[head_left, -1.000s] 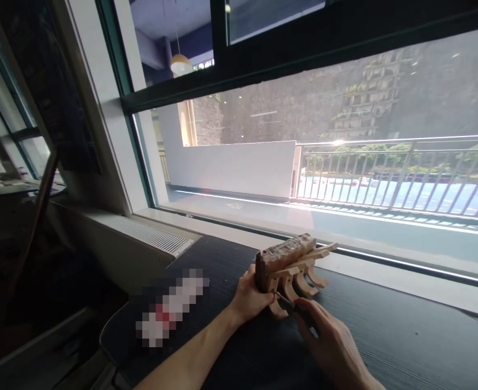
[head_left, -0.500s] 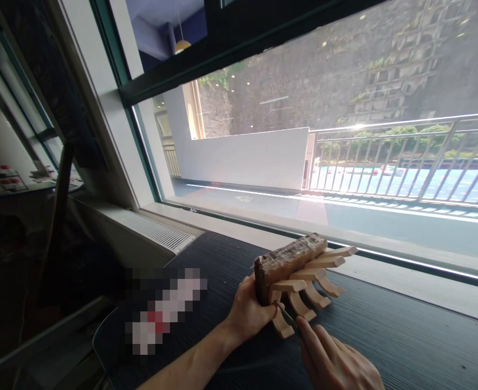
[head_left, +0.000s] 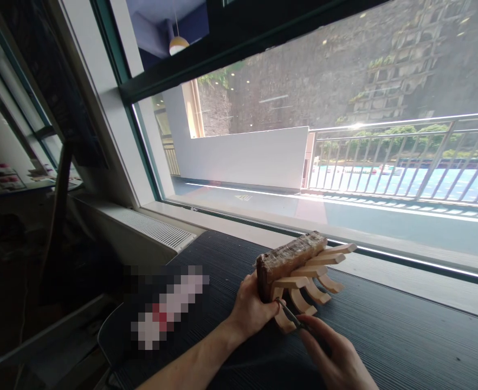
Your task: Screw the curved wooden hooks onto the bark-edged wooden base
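A bark-topped wooden block [head_left: 294, 257] with several pale, curved wooden pieces [head_left: 301, 304] sticking out along its side is held tilted over the dark table. My left hand [head_left: 252, 310] is closed around the near end of this block, thumb lying by the closest curved piece. Just to the right and below, my right hand [head_left: 333, 346] pinches a thin, dark metal tool [head_left: 291, 316]. The tool's far end reaches the nearest curved piece, close to my left thumb. Its exact kind is not clear, as my fingers cover the rear part.
The dark, wood-grained table [head_left: 418, 336] runs up to a pale window sill [head_left: 231, 222] and a large window. A blurred-out pink and white item [head_left: 174, 306] lies on the table's left side. Beyond the left edge is a white vent grille [head_left: 153, 227].
My right hand has turned slightly and its fingers have shifted a little right and down on the tool. The left hand and block stay nearly in place; the whole view has shifted slightly.
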`<state>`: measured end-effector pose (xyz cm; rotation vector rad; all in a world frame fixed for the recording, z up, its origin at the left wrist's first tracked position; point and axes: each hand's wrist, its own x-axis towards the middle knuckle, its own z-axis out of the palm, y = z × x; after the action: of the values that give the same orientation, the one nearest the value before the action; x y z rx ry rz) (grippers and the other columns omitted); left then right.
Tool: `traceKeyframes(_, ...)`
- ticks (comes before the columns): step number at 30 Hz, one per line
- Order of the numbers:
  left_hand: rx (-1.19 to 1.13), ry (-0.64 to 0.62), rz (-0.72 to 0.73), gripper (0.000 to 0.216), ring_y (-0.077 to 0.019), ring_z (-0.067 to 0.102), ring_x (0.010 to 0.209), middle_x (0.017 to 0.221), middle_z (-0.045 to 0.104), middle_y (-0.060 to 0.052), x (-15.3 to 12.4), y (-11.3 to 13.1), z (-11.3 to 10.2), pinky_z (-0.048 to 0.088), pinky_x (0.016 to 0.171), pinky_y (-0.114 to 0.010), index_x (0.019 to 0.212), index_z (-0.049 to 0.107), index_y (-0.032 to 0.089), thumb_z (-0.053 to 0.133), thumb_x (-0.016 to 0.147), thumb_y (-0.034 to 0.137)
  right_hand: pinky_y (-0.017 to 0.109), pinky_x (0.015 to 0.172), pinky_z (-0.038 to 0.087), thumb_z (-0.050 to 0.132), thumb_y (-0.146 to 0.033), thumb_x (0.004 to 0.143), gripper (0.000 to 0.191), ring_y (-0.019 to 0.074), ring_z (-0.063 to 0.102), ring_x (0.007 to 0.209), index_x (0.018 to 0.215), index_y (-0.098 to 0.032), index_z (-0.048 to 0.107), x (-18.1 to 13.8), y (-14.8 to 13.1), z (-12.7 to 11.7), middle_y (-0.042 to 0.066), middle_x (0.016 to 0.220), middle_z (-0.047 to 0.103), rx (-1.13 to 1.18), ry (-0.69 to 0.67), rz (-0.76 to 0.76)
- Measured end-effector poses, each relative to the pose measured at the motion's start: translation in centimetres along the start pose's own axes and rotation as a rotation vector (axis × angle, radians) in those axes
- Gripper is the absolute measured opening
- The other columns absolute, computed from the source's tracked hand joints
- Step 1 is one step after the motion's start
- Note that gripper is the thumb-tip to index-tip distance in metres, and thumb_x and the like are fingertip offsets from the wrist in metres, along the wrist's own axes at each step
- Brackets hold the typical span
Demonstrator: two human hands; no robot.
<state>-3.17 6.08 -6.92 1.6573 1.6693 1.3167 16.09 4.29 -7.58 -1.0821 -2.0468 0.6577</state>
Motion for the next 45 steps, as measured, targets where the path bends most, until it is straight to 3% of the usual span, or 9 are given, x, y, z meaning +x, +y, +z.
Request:
traceKeyframes(4,-0.004,-0.019,0.034,0.046,-0.0217,0.059,0.098,0.103,0.066,0.0,-0.1,0.4,-0.2,0.049,0.088,-0.029,0.104,0.06,0.025,0.073,0.06,0.023,0.021,0.056,0.055,0.052,-0.037,0.081,0.029,0.0172,0.068,0.063,0.103,-0.023,0.064,0.1,-0.6,-0.4,0.003,0.077,0.072,-0.068,0.099,0.004)
traceKeyframes(8,0.004,-0.019,0.049,0.045,-0.0231,0.06,0.097,0.103,0.067,-0.002,-0.1,0.5,-0.2,0.049,0.088,-0.03,0.104,0.06,0.023,0.072,0.06,0.024,0.021,0.048,0.052,0.046,-0.023,0.081,0.031,0.016,0.068,0.061,0.11,-0.026,0.058,-0.2,-1.1,-1.1,0.005,0.095,0.07,-0.375,0.218,-0.277)
traceKeyframes(13,0.016,-0.014,0.036,0.043,-0.0233,0.06,0.098,0.101,0.067,-0.001,-0.2,0.3,-0.1,0.048,0.089,-0.031,0.102,0.06,0.023,0.072,0.06,0.024,0.02,0.049,0.051,0.039,-0.013,0.083,0.041,0.0156,0.068,0.062,0.117,-0.023,0.057,-0.4,-0.7,-1.3,0.007,0.094,0.071,-0.571,0.151,-0.522)
traceKeyframes(19,0.033,-0.01,0.012,0.046,-0.0231,0.059,0.1,0.103,0.066,-0.001,-0.2,0.2,0.0,0.048,0.088,-0.03,0.105,0.059,0.024,0.071,0.061,0.023,0.021,0.061,0.056,0.045,-0.029,0.087,0.029,0.0185,0.07,0.075,0.106,-0.024,0.066,-0.2,-0.5,-0.1,0.006,0.098,0.073,-0.241,0.144,-0.21)
traceKeyframes(25,-0.021,-0.029,0.007,0.047,-0.0246,0.057,0.103,0.105,0.066,-0.003,-0.3,0.3,0.0,0.047,0.089,-0.033,0.106,0.059,0.023,0.072,0.061,0.021,0.021,0.069,0.056,0.048,-0.04,0.086,0.033,0.0201,0.07,0.081,0.098,-0.018,0.07,0.4,-1.5,-0.2,0.006,0.091,0.074,0.073,-0.004,0.038)
traceKeyframes(30,-0.064,-0.047,0.071,0.044,-0.0242,0.059,0.101,0.104,0.066,-0.003,-0.4,0.5,-0.2,0.047,0.088,-0.034,0.104,0.059,0.02,0.07,0.061,0.018,0.02,0.059,0.055,0.043,-0.023,0.086,0.033,0.0168,0.07,0.072,0.112,-0.022,0.065,0.0,-1.9,-0.9,0.006,0.102,0.072,-0.305,0.11,-0.203)
traceKeyframes(35,-0.059,-0.018,0.072,0.045,-0.0238,0.06,0.1,0.102,0.066,-0.002,-0.4,0.3,-0.1,0.049,0.086,-0.032,0.103,0.059,0.021,0.071,0.06,0.018,0.021,0.051,0.054,0.035,-0.006,0.08,0.05,0.0153,0.069,0.065,0.123,-0.019,0.057,-0.4,-1.9,-1.2,0.009,0.107,0.068,-0.507,0.043,-0.429)
traceKeyframes(42,-0.077,-0.036,0.072,0.044,-0.0227,0.059,0.102,0.104,0.066,-0.001,-0.4,0.3,0.0,0.048,0.087,-0.032,0.104,0.059,0.023,0.071,0.062,0.019,0.024,0.074,0.055,0.046,-0.028,0.087,0.031,0.0192,0.069,0.087,0.109,-0.019,0.066,0.2,-1.8,-0.2,0.007,0.101,0.072,-0.062,0.011,-0.029)
traceKeyframes(45,-0.071,-0.034,0.073,0.045,-0.0226,0.059,0.101,0.105,0.066,-0.001,-0.5,0.4,-0.1,0.048,0.087,-0.032,0.105,0.059,0.023,0.071,0.062,0.019,0.024,0.074,0.055,0.049,-0.034,0.086,0.032,0.0198,0.069,0.086,0.105,-0.018,0.068,0.6,-2.0,-0.3,0.005,0.095,0.073,0.093,-0.045,0.108)
